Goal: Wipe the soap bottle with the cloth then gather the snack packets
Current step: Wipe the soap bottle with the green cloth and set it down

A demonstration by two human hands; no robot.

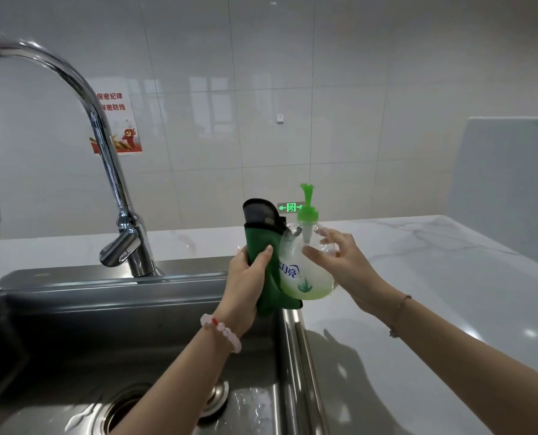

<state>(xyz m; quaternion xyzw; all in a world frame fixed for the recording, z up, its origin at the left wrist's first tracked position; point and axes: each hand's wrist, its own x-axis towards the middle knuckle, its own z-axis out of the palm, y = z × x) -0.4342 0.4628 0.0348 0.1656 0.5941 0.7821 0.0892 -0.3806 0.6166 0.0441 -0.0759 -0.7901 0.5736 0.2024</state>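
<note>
A round clear soap bottle (302,277) with green liquid and a green pump top is held up above the sink's right rim. My right hand (339,262) grips it from the right side, fingers around its upper body. My left hand (248,277) holds a dark green cloth (263,240) with a grey-black upper part, pressed against the bottle's left side. The cloth hangs down past the bottle's base. No snack packets are in view.
A steel sink (73,309) with a drain lies below and to the left, and a tall chrome faucet (117,189) stands behind it. The white marble counter (434,293) spreads to the right, ending at a raised panel (512,189). A tiled wall is behind.
</note>
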